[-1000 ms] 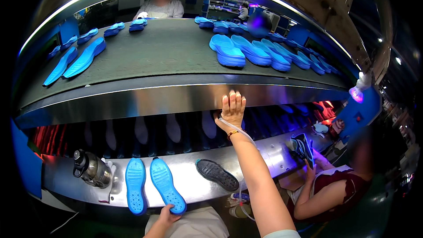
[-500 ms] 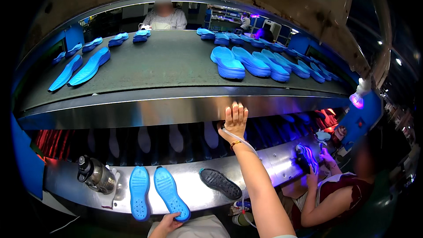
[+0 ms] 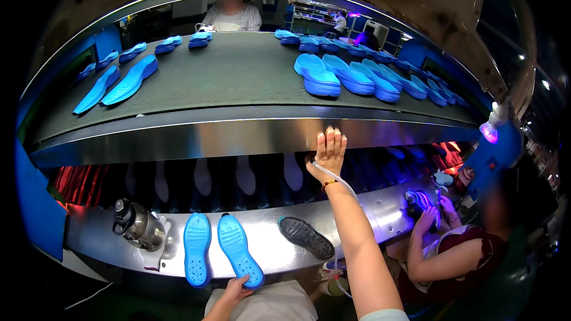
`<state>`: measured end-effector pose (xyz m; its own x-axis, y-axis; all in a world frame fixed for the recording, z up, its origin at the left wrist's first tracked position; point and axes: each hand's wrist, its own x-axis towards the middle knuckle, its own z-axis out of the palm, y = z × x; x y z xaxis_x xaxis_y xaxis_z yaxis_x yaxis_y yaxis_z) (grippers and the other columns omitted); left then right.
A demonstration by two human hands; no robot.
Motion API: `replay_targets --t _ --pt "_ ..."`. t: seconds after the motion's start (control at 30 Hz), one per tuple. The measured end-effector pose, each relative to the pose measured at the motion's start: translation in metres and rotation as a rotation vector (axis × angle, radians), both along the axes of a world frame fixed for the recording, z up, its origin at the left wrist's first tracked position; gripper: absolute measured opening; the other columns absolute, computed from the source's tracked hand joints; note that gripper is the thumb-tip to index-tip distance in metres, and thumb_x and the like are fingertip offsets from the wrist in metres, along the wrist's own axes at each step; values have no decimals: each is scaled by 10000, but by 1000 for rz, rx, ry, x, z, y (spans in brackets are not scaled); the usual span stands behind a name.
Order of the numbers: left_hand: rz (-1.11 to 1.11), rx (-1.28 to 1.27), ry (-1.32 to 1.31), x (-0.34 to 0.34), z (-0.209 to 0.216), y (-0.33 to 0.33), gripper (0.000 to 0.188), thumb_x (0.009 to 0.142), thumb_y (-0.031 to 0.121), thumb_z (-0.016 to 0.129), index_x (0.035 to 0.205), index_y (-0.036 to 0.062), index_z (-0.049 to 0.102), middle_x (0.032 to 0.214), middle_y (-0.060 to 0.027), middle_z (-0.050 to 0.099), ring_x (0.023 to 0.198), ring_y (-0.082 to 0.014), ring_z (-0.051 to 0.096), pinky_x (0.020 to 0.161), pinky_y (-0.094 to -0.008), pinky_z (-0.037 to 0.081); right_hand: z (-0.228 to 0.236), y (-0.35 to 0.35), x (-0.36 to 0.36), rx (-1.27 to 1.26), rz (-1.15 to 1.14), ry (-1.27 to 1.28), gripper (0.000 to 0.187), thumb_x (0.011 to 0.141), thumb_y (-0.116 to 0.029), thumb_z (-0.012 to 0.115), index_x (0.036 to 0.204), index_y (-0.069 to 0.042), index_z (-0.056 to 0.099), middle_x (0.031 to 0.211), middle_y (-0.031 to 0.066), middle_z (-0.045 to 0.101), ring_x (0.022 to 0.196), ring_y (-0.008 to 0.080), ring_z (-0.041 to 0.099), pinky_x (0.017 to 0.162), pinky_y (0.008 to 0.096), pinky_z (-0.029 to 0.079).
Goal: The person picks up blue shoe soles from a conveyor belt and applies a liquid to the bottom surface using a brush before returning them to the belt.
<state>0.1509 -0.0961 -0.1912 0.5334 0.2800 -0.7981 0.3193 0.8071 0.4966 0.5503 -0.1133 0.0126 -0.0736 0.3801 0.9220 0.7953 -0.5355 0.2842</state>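
Observation:
Two blue shoe soles lie side by side on the steel ledge, the left sole point(image 3: 197, 249) straight and the right sole point(image 3: 237, 245) slanted. My left hand point(image 3: 234, 290) pinches the near end of the right sole, which juts past the ledge's front edge. My right hand point(image 3: 328, 156) is raised against the steel front panel point(image 3: 238, 138), fingers stretched out and holding nothing. A white cord point(image 3: 338, 176) runs from this hand past a beaded bracelet and down the forearm. Between my arms rests a black sole point(image 3: 306, 238), a bit of teal at its tip.
Above the panel, a dark conveyor belt point(image 3: 220, 77) carries several blue soles point(image 3: 318, 74). Dark soles sit in the slot below it. A bottle point(image 3: 138, 226) stands on a cloth at the left. At the right, a co-worker point(image 3: 458, 255) handles a shoe point(image 3: 419, 202).
The whole view has shifted slightly, moving everything right and up in the picture. My hands keep their places on the sole and panel. The co-worker's hands have moved at the shoe.

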Motion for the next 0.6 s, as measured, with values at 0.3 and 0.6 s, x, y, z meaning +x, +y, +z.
replay_targets --t 0.3,0.6 --pt "242 -20 -412 -27 15 -1 383 775 48 524 1145 12 433 1035 -118 554 927 -230 563 810 -393 478 33 -37 -56 -123 86 410 734 638 -143 569 1305 -34 283 1374 205 209 1277 377 185 1048 463 165" --pt "199 -238 -1068 -42 111 11 774 765 474 513 1324 15 239 1205 -227 448 1054 -370 494 925 -462 386 -73 -130 -142 217 572 1724 379 919 -266 415 1014 74 551 872 139 629 639 157 611 572 219 495"
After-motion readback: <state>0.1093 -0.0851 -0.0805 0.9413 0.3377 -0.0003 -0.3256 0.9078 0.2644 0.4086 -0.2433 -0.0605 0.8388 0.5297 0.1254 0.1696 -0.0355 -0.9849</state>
